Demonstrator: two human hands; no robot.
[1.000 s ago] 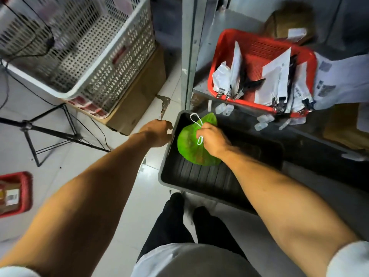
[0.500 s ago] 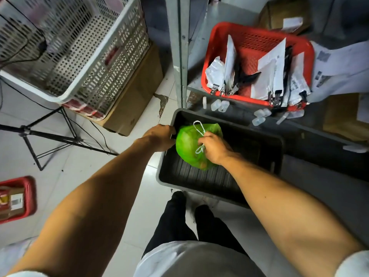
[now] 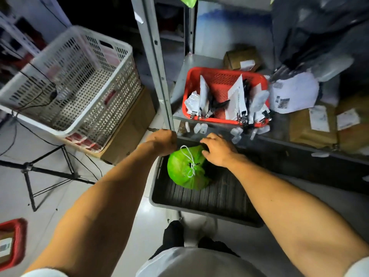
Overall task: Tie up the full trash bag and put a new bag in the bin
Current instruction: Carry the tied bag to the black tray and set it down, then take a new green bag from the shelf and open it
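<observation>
Looking down, you have a metal shelf post (image 3: 159, 76) rising just beyond your left hand (image 3: 162, 141), and the lowest shelf (image 3: 180, 84) behind it carries a red basket (image 3: 223, 76) of papers and clips, with small clear plastic bits (image 3: 200, 127) scattered along the shelf's front edge. A white perforated crate (image 3: 75, 82) sits on a cardboard box (image 3: 129, 126) to the left, beside a black stand (image 3: 32, 168) with cables; cardboard parcels (image 3: 313, 126) lie on the right.

Your left hand is curled closed over the far left corner of the black bin (image 3: 199, 198), gripping its rim. Your right hand (image 3: 218, 149) hangs over the bin's far edge with fingers spread and loose, holding nothing; its fingertips lie at the top of the green trash bag (image 3: 183, 170), though whether they touch it you cannot tell.

The bag sits inside the bin near the far left corner, rounded and full, its neck gathered and knotted with a white drawstring (image 3: 190, 164) whose loop trails up over the top.
</observation>
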